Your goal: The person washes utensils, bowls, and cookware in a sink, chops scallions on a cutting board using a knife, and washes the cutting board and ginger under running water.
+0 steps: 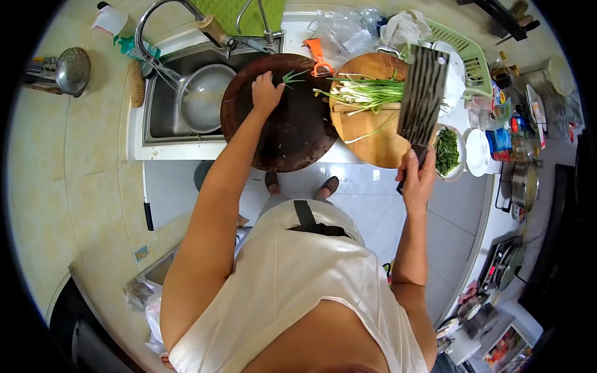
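A large cleaver (424, 96) with a dark, streaked blade stands raised over the right side of the round wooden board (376, 133); my right hand (418, 177) is closed round its black handle. On that board lies a bunch of spring onions (370, 92), white ends to the left. My left hand (266, 92) rests over the dark round board (286, 146), fingers bent and close together, beside a few cut green tips (292, 78). Whether anything is under those fingers is hidden. An orange peeler (318, 57) lies between the two boards.
At the left, the sink (155, 124) holds a metal bowl (208, 99) under the tap (149, 31). Right of the wooden board are a bowl of chopped greens (446, 149), a white dish (477, 152) and a green basket (476, 68). Plastic bags (348, 37) lie behind.
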Available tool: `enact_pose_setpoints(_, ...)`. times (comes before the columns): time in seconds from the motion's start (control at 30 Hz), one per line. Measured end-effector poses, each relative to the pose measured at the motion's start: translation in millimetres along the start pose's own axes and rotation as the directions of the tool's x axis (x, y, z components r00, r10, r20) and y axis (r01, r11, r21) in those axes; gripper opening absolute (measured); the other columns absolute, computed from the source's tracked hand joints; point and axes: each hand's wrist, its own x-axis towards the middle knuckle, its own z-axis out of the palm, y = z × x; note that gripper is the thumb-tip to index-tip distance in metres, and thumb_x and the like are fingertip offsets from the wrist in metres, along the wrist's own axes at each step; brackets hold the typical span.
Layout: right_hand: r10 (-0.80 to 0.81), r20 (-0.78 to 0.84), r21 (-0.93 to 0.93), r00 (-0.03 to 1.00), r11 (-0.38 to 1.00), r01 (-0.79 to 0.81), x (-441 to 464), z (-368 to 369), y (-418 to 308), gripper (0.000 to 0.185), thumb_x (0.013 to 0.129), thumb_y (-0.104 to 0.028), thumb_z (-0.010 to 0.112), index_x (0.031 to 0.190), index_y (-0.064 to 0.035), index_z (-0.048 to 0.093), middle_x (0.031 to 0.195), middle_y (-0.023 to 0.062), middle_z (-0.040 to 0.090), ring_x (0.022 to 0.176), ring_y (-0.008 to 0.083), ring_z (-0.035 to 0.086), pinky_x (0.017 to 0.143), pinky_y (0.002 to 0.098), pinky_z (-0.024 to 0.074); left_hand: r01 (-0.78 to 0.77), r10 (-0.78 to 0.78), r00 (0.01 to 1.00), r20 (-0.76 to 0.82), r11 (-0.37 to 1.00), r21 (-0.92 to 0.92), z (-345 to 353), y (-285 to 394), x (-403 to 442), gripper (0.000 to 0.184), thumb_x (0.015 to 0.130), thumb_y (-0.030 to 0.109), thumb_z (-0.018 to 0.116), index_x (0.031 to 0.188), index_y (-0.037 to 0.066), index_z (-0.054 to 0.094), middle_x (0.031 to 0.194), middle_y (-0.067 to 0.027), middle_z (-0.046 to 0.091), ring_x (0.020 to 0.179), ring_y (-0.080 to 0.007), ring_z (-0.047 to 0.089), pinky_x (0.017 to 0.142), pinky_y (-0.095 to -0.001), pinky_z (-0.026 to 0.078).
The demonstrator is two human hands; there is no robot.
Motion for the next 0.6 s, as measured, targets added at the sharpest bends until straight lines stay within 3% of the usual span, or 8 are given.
enact_pose_setpoints(0.03,-0.011,0.008,-0.009,1.000,1.000,0.011,-3,16,-4,0.019,0.094,-0.014,0.053,0.105,-0.0002,0.048,0.065,-0.0002,0.046,0.046,0.0062,0.043,0.041,0.0216,0.0359,0.045,-0.047,0.996,0.070,0.999,0.021,5,-9,9,0.058,0.077,0.031,0.071,0.125,0.003,0.051,0.119,-0.0163,0.052,0.109,-0.0374,0.048,0.095,-0.0442,0.039)
enact_pose_setpoints(0.13,0.021,0.080,-0.106,0.997,0.994,-0.013,-12,52,-19,0.022,0.093,-0.014,0.055,0.108,0.0001,0.048,0.063,-0.0005,0.047,0.046,0.0064,0.044,0.041,0.0218,0.0357,-0.085,0.080,0.990,0.118,0.996,0.039,8,4,27,0.047,0.078,0.029,0.071,0.116,0.006,0.056,0.114,-0.0138,0.053,0.107,-0.0357,0.049,0.093,-0.0424,0.041)
enact_pose_setpoints(0.23,0.035,0.110,-0.139,0.993,0.990,-0.019,-18,80,-24,0.021,0.092,-0.011,0.056,0.107,0.0001,0.048,0.061,-0.0004,0.048,0.046,0.0066,0.044,0.042,0.0221,0.0356,-0.277,0.294,0.936,0.192,0.955,-0.110,31,-3,40,0.030,0.081,0.023,0.066,0.105,0.007,0.059,0.106,-0.0118,0.053,0.102,-0.0340,0.049,0.088,-0.0420,0.043)
enact_pose_setpoints(0.27,0.038,0.113,-0.151,0.993,0.988,-0.021,-21,87,-25,0.016,0.093,-0.012,0.053,0.104,-0.0007,0.048,0.063,-0.0006,0.047,0.048,0.0056,0.043,0.044,0.0204,0.0357,-0.320,0.337,0.935,0.112,0.936,-0.145,35,-4,39,0.013,0.082,0.013,0.061,0.091,0.005,0.058,0.095,-0.0125,0.053,0.095,-0.0334,0.051,0.081,-0.0430,0.044)
enact_pose_setpoints(0.4,0.038,0.119,-0.202,0.992,0.979,-0.013,-26,99,-24,0.021,0.091,-0.012,0.057,0.107,0.0005,0.049,0.058,-0.0003,0.048,0.046,0.0070,0.043,0.042,0.0242,0.0352,-0.410,0.430,0.878,0.210,0.902,-0.134,21,-24,43,0.002,0.078,0.004,0.057,0.079,0.004,0.056,0.082,-0.0140,0.053,0.087,-0.0346,0.054,0.075,-0.0435,0.044)
enact_pose_setpoints(0.5,0.077,0.137,-0.229,0.988,0.972,-0.044,-35,107,-17,0.021,0.091,-0.011,0.057,0.107,0.0004,0.049,0.057,0.0003,0.047,0.045,0.0076,0.043,0.042,0.0249,0.0354,-0.385,0.422,0.866,0.267,0.905,-0.181,-5,-40,29,0.002,0.079,0.004,0.056,0.081,0.005,0.057,0.082,-0.0133,0.053,0.088,-0.0339,0.054,0.075,-0.0439,0.044)
enact_pose_setpoints(0.6,0.164,0.192,-0.291,0.968,0.951,-0.103,-43,117,0,0.023,0.092,-0.015,0.057,0.107,-0.0003,0.049,0.056,0.0032,0.049,0.044,0.0098,0.046,0.041,0.0265,0.0359,-0.395,0.416,0.905,0.094,0.900,-0.183,-14,-55,16,0.005,0.076,0.003,0.060,0.078,0.007,0.058,0.092,-0.0101,0.054,0.091,-0.0318,0.053,0.078,-0.0415,0.045)
